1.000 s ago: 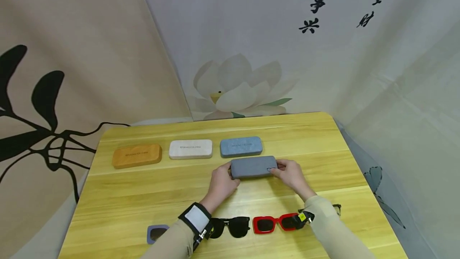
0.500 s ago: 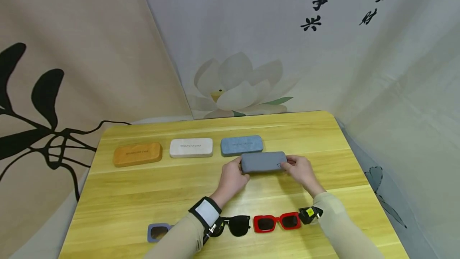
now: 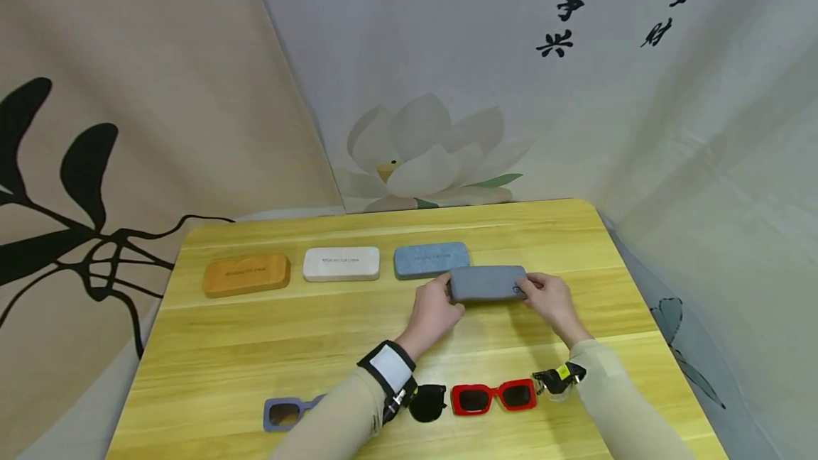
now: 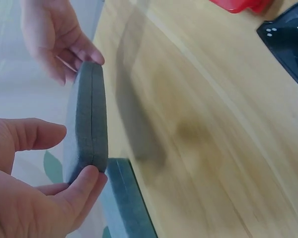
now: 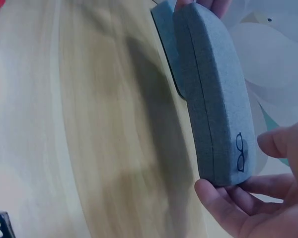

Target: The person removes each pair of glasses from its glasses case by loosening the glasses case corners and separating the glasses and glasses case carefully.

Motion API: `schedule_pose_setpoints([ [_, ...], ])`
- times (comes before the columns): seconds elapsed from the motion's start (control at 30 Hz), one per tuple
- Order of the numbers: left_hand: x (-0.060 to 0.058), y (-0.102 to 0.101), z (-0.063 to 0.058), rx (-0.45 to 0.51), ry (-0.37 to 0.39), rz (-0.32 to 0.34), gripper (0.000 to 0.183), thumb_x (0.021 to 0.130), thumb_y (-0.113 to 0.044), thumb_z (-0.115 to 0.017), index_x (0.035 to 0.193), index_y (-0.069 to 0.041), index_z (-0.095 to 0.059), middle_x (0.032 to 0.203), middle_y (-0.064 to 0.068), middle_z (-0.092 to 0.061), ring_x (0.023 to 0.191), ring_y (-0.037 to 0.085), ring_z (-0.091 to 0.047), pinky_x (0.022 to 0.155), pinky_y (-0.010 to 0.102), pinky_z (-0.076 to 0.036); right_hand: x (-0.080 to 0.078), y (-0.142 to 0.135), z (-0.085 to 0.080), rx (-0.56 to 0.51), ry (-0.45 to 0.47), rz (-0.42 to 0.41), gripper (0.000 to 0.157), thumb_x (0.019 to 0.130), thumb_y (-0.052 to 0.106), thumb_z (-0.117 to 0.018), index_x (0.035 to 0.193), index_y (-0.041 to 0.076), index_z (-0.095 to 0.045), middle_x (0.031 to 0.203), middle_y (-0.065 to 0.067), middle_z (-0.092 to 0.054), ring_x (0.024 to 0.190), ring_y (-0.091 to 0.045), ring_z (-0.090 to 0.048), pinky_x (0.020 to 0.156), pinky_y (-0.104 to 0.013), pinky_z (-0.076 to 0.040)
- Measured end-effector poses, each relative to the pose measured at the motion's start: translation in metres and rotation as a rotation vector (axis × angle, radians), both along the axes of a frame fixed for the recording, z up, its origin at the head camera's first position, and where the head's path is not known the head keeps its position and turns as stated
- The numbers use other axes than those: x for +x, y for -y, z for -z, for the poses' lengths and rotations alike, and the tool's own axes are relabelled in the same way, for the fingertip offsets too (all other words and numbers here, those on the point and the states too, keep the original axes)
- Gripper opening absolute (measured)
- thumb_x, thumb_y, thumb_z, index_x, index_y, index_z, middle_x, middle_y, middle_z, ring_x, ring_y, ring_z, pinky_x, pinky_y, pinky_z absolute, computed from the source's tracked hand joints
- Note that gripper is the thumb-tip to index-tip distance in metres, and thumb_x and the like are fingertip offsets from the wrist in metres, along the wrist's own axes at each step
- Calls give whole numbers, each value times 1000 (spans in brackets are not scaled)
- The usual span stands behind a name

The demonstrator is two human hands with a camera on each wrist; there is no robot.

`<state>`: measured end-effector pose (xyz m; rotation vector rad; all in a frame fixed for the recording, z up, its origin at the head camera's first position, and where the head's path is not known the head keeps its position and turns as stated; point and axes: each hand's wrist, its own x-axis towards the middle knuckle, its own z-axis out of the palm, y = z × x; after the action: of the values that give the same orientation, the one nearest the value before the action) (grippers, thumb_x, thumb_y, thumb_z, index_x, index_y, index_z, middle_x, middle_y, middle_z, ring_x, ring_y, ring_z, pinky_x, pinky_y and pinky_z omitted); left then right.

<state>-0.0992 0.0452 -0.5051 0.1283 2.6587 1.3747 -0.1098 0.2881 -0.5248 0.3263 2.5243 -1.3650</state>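
A grey fabric glasses case (image 3: 487, 283) is held between both hands, its lid closed. My left hand (image 3: 434, 316) grips its left end, fingertips under the edge, as the left wrist view shows on the case (image 4: 84, 124). At the other end my right hand (image 3: 557, 304) holds it by thumb and fingers. A small black glasses emblem shows near that end of the case (image 5: 216, 104) in the right wrist view. The case is raised over the table and casts a shadow on the wood. Just behind it lies a blue glasses case (image 3: 431, 260).
Along the back of the wooden table (image 3: 319, 332) lie a white case (image 3: 341, 264) and an orange case (image 3: 246, 275). In front are red sunglasses (image 3: 493, 397), black sunglasses (image 3: 427, 403) and blue-framed sunglasses (image 3: 285, 414), the latter two partly hidden by the left arm.
Both hands have carried the grey case to the right and slightly back, from in front of the blue case to its right front side. The other cases and the sunglasses stay put.
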Motion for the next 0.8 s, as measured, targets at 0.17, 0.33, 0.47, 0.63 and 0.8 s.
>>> schedule_pose_setpoints([
  [0.17, -5, -8, -1, 16, 7, -2, 60, 79, 0, -76, 136, 10, -60, 101, 18, -73, 76, 14, -59, 65, 25, -50, -4, -7, -2, -15, 10, 24, 57, 108, 27, -53, 147, -13, -46, 135, -34, -60, 110, -43, -69, 95, -50, -57],
  [0.33, -10, -15, 1, 19, 24, 6, 62, 80, -2, -77, 139, 8, -59, 101, 17, -73, 80, 17, -62, 67, 26, -51, -7, -12, -1, -26, 20, 61, 59, 108, 29, -52, 149, -13, -44, 140, -34, -56, 113, -44, -67, 98, -50, -55],
  [0.47, -16, -22, 5, 3, 26, 28, 64, 80, -5, -78, 140, 7, -59, 99, 15, -72, 78, 15, -59, 68, 27, -51, -10, -16, 1, -40, 16, 90, 60, 108, 29, -52, 149, -14, -43, 141, -35, -55, 116, -45, -65, 99, -50, -55],
  [0.63, -22, -31, 7, 30, 85, 55, 68, 83, -8, -77, 146, 3, -55, 114, 17, -70, 88, 18, -61, 75, 29, -51, -15, -22, 4, -44, 13, 115, 63, 108, 31, -50, 150, -15, -40, 144, -37, -51, 121, -46, -63, 100, -50, -54],
  [0.8, -25, -43, 12, 78, 142, 85, 73, 85, -9, -75, 153, -1, -48, 136, 19, -65, 121, 24, -63, 85, 29, -53, -18, -31, 7, -24, 11, 141, 62, 108, 29, -49, 149, -16, -39, 145, -38, -49, 125, -47, -60, 100, -49, -54],
])
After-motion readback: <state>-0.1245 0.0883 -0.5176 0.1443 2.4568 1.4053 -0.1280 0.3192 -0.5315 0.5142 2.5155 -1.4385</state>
